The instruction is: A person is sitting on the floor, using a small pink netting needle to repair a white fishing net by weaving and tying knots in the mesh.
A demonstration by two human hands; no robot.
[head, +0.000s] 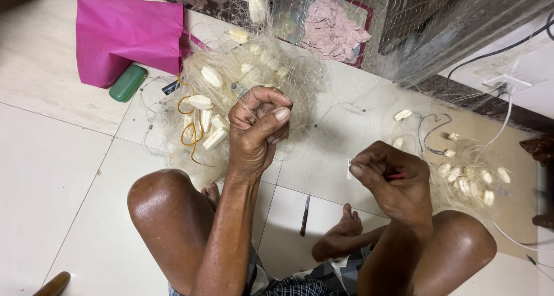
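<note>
Head view: your left hand (257,128) is clenched on the fine translucent fishing net (248,71) at frame centre, keeping it taut. Your right hand (389,180) pinches a thin red netting needle (397,176) beside it.

A fine, pale, see-through fishing net (323,59) is bunched on the tiled floor (52,163) toward its far edge, studded with whitish oblong floats (214,138). A thin red needle (397,176) lies level, mostly hidden
</note>
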